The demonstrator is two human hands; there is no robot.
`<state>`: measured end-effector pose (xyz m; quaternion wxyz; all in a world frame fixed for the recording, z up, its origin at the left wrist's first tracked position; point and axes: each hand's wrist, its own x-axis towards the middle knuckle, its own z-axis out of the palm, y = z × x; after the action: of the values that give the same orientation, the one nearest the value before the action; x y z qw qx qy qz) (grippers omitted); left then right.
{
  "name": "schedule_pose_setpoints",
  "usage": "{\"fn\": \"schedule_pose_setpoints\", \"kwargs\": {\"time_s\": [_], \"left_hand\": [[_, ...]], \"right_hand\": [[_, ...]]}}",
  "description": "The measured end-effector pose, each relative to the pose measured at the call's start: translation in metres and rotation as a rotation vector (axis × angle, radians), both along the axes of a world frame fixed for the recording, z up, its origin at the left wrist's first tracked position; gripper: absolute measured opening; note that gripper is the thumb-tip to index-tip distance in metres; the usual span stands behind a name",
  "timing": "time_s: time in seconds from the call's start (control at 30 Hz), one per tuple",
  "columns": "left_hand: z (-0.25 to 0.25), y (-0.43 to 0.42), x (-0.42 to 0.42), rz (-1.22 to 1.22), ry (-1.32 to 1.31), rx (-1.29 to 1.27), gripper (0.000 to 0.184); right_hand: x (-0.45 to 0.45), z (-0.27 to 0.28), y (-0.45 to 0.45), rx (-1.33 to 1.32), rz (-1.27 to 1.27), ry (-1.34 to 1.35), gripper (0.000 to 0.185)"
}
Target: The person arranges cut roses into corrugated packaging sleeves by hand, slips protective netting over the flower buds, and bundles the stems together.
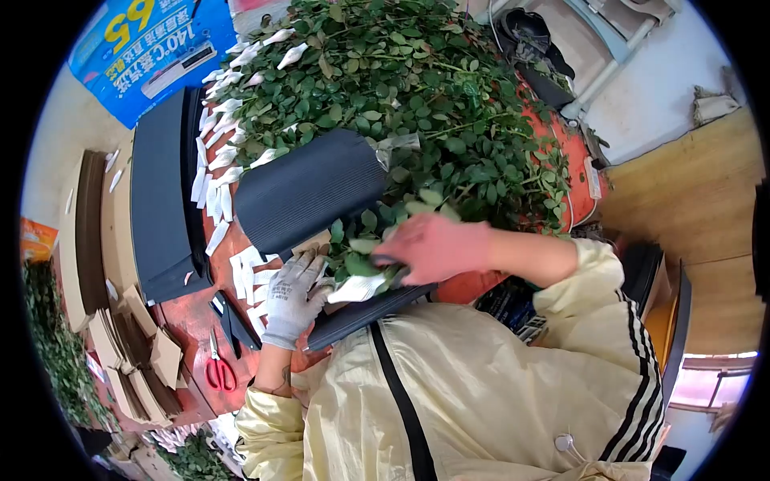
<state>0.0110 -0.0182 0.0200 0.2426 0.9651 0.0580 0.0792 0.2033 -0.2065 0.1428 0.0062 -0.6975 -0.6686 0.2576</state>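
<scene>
My left hand (293, 298), in a pale grey glove, lies at the near end of a black corrugated sheet (313, 188). Its fingers rest by a piece of brown cardboard (314, 243), with the thumb apart from them. Beside the thumb is a rose head in a white net sleeve (357, 289), over a second dark sheet (365, 315). My right hand (437, 247), in a pink glove and blurred by motion, is closed around a leafy rose stem (365, 263); its fingertips are partly hidden. A small dark item shows at its fingers, too blurred to name.
A heap of leafy roses (385, 80) covers the back of the red table (196, 321), with several white-sleeved heads (228, 128) along its left side. White strips (250, 268), red-handled scissors (216, 365), a black stapler-like tool (233, 321), dark sheets (164, 192) and cardboard pieces (132, 361) lie left.
</scene>
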Motion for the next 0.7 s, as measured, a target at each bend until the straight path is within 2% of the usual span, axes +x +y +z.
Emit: {"fn": "schedule_pose_setpoints", "kwargs": {"time_s": [0.03,0.07,0.1,0.13,0.2,0.23,0.27,0.33,0.4,0.43,0.47,0.5,0.57,0.6,0.63,0.7], "left_hand": [[-0.001,-0.002,-0.002,-0.007,-0.006,0.0,0.055],[0.003,-0.006,-0.004,0.008,-0.032,-0.072,0.054],[0.002,-0.007,-0.006,0.016,-0.034,-0.034,0.054],[0.001,-0.009,-0.008,0.022,-0.036,0.002,0.053],[0.008,-0.012,-0.007,0.041,0.032,-0.055,0.055],[0.01,-0.012,-0.006,0.046,0.1,-0.104,0.057],[0.005,-0.013,-0.008,0.049,0.097,-0.103,0.057],[-0.011,-0.015,-0.011,0.232,-0.084,-0.242,0.061],[-0.005,-0.014,-0.012,0.219,-0.044,-0.155,0.064],[-0.002,-0.014,-0.013,0.223,-0.027,-0.125,0.064],[-0.001,-0.013,-0.014,0.219,-0.01,-0.093,0.064],[0.009,-0.016,-0.015,0.274,0.039,0.019,0.063],[0.004,-0.02,-0.017,0.34,0.062,0.084,0.064],[0.001,-0.022,-0.019,0.371,0.06,0.088,0.064],[-0.001,-0.021,-0.02,0.367,0.075,0.044,0.064],[0.004,-0.023,-0.022,0.356,0.1,0.08,0.061]], "right_hand": [[0.012,0.014,-0.015,0.177,-0.012,0.012,0.04],[0.018,0.047,-0.026,0.259,-0.131,0.001,0.038],[0.03,0.062,-0.042,0.547,-0.116,-0.314,0.036],[0.047,0.082,-0.054,0.582,-0.367,-0.304,0.033],[0.076,0.119,-0.073,1.013,-0.831,-0.176,0.018],[0.099,0.145,-0.084,1.056,-0.984,-0.288,0.017],[0.128,0.165,-0.1,1.139,-1.05,-0.49,0.021],[0.129,0.202,-0.113,1.265,-1.041,-0.679,0.022],[0.103,0.204,-0.103,1.358,-0.882,-0.261,0.025],[0.077,0.193,-0.089,1.179,-0.796,-0.275,0.03],[0.055,0.178,-0.071,1.065,-0.596,-0.358,0.032],[0.034,0.158,-0.046,0.96,-0.308,-0.479,0.033],[0.003,0.099,0.009,0.791,0.2,-0.665,0.037],[-0.011,0.066,0.03,0.361,0.116,-0.515,0.037],[-0.02,0.036,0.048,0.264,0.275,-0.709,0.039],[-0.023,-0.021,0.067,0.233,0.341,-0.697,0.041]]}}
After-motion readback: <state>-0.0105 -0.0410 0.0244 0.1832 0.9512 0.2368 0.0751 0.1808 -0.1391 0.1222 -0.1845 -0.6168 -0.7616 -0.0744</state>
